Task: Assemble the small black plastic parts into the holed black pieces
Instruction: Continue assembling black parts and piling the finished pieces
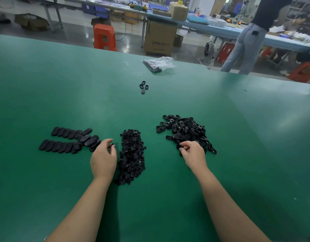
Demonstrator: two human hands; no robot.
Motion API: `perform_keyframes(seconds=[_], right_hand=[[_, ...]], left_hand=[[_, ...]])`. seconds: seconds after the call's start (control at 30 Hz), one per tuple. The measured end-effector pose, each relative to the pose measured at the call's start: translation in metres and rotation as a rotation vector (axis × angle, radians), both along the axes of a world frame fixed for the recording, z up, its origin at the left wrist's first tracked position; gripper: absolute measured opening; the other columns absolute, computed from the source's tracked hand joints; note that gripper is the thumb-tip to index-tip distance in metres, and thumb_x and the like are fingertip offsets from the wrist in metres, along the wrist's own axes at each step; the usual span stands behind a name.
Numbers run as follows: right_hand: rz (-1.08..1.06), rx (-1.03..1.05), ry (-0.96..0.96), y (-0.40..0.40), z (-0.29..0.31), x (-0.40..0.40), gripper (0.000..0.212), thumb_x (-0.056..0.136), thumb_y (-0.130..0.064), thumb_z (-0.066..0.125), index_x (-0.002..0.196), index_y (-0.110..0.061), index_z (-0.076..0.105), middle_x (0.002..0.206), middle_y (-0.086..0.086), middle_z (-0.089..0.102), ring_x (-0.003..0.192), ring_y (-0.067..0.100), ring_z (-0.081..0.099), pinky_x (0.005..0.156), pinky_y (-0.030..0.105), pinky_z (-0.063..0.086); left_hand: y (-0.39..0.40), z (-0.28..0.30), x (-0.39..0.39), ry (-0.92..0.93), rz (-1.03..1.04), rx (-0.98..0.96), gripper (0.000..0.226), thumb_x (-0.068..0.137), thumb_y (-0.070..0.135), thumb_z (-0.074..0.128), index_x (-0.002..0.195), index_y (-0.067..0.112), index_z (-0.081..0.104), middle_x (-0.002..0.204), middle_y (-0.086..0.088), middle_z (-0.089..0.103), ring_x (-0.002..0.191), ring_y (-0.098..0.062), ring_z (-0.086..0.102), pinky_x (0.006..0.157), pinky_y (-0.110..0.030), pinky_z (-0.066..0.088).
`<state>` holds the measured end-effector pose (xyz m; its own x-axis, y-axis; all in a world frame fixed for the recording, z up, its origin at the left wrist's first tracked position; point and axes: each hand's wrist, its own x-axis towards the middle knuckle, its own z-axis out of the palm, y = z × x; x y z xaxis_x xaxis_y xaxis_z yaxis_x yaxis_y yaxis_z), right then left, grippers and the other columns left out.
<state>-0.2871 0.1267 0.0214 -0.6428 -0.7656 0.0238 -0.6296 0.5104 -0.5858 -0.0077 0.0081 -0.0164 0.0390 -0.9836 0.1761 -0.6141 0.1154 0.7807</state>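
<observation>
Black small-parts heap point(132, 156) lengthwise toward viewer

Grey shiny floor point(75, 30), orange stools point(104, 37), cardboard box point(159, 38), long blue workbenches point(220, 31).

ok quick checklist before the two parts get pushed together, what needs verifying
1. Small part held: ok, left hand pinches a small black part at its fingertips.
2. Holed piece held: ok, right hand grips one at the near edge of the holed pile, not yet lifted away.
3. Part orientation: cannot tell, too small.
4. Supply: ok, small parts pile lies between the hands.
5. Drop-off spot: ok, finished rows lie just left of the left hand.
</observation>
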Motion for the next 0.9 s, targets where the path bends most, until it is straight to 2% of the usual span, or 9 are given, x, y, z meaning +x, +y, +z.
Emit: perform_keyframes(seconds=[0.13, 0.23, 0.3, 0.4, 0.5, 0.6, 0.67, 0.8, 0.9], right_hand=[[0.060, -0.280, -0.229, -0.002, 0.014, 0.020, 0.015, 0.093, -0.016, 0.072, 0.092, -0.029, 0.076, 0.082, -0.007, 0.048, 0.060, 0.005, 0.044, 0.060, 0.011, 0.039], [0.105, -0.364, -0.488, -0.002, 0.016, 0.043, 0.019, 0.097, -0.012, 0.066, 0.091, -0.029, 0.073, 0.062, -0.015, 0.049, 0.052, 0.006, 0.041, 0.050, 0.019, 0.036], [0.103, -0.367, -0.599, -0.001, 0.013, 0.055, 0.025, 0.100, -0.007, 0.055, 0.091, -0.025, 0.071, 0.066, -0.010, 0.060, 0.055, 0.014, 0.053, 0.050, 0.023, 0.045], [0.080, -0.402, -0.785, -0.001, 0.004, 0.070, 0.029, 0.101, -0.002, 0.045, 0.094, -0.014, 0.070, 0.088, 0.009, 0.069, 0.066, 0.016, 0.064, 0.059, 0.030, 0.057], [0.057, -0.384, -0.764, -0.004, -0.008, 0.081, 0.018, 0.102, -0.004, 0.052, 0.102, -0.016, 0.065, 0.098, 0.011, 0.068, 0.071, 0.013, 0.068, 0.066, 0.035, 0.062], [0.030, -0.377, -0.722, -0.007, -0.020, 0.088, 0.024, 0.103, -0.003, 0.052, 0.115, -0.024, 0.054, 0.101, 0.010, 0.068, 0.075, 0.015, 0.073, 0.078, 0.039, 0.063], [0.019, -0.380, -0.693, -0.007, -0.024, 0.090, 0.030, 0.103, -0.005, 0.052, 0.124, -0.026, 0.050, 0.101, 0.006, 0.069, 0.080, 0.015, 0.075, 0.082, 0.036, 0.062], [-0.004, -0.366, -0.628, -0.008, -0.028, 0.091, 0.017, 0.102, -0.008, 0.057, 0.116, -0.017, 0.060, 0.099, 0.002, 0.070, 0.081, 0.011, 0.074, 0.081, 0.031, 0.062], [0.004, -0.371, -0.617, -0.007, -0.028, 0.092, 0.014, 0.101, -0.010, 0.060, 0.103, -0.024, 0.060, 0.094, 0.001, 0.071, 0.079, 0.010, 0.074, 0.079, 0.031, 0.062]], left_hand=[[0.000, 0.001, 0.001, -0.011, -0.011, -0.011, 0.016, 0.096, 0.013, 0.061, 0.109, 0.016, 0.071, 0.103, 0.001, 0.073, 0.081, -0.016, 0.062, 0.068, -0.029, 0.045], [0.000, 0.001, 0.002, -0.016, -0.019, -0.020, 0.016, 0.095, 0.013, 0.061, 0.107, 0.016, 0.072, 0.103, 0.002, 0.071, 0.081, -0.015, 0.059, 0.068, -0.028, 0.044], [-0.001, 0.001, 0.002, -0.016, -0.023, -0.022, 0.017, 0.096, 0.012, 0.061, 0.108, 0.017, 0.072, 0.103, 0.002, 0.070, 0.082, -0.015, 0.060, 0.067, -0.028, 0.044], [-0.001, 0.001, 0.002, -0.023, -0.034, -0.027, 0.019, 0.097, 0.013, 0.060, 0.110, 0.017, 0.073, 0.106, 0.003, 0.069, 0.083, -0.014, 0.059, 0.067, -0.028, 0.044], [-0.002, 0.000, 0.003, -0.035, -0.044, -0.028, 0.022, 0.098, 0.012, 0.058, 0.112, 0.017, 0.074, 0.106, 0.003, 0.069, 0.080, -0.014, 0.060, 0.061, -0.028, 0.043], [-0.002, -0.001, 0.002, -0.037, -0.047, -0.015, 0.024, 0.099, 0.014, 0.057, 0.117, 0.019, 0.072, 0.104, 0.004, 0.068, 0.069, -0.016, 0.057, 0.056, -0.027, 0.038], [-0.001, 0.000, 0.002, -0.014, -0.036, 0.003, 0.026, 0.098, 0.016, 0.059, 0.121, 0.020, 0.069, 0.103, 0.004, 0.069, 0.063, -0.016, 0.055, 0.056, -0.028, 0.038], [0.000, 0.001, 0.003, 0.097, -0.002, 0.062, 0.018, 0.096, 0.019, 0.063, 0.112, 0.021, 0.070, 0.095, 0.007, 0.071, 0.060, -0.009, 0.058, 0.055, -0.025, 0.041], [0.000, 0.003, 0.005, 0.188, 0.031, 0.094, 0.010, 0.094, 0.020, 0.065, 0.100, 0.023, 0.073, 0.079, 0.012, 0.067, 0.056, -0.003, 0.054, 0.053, -0.018, 0.039]])
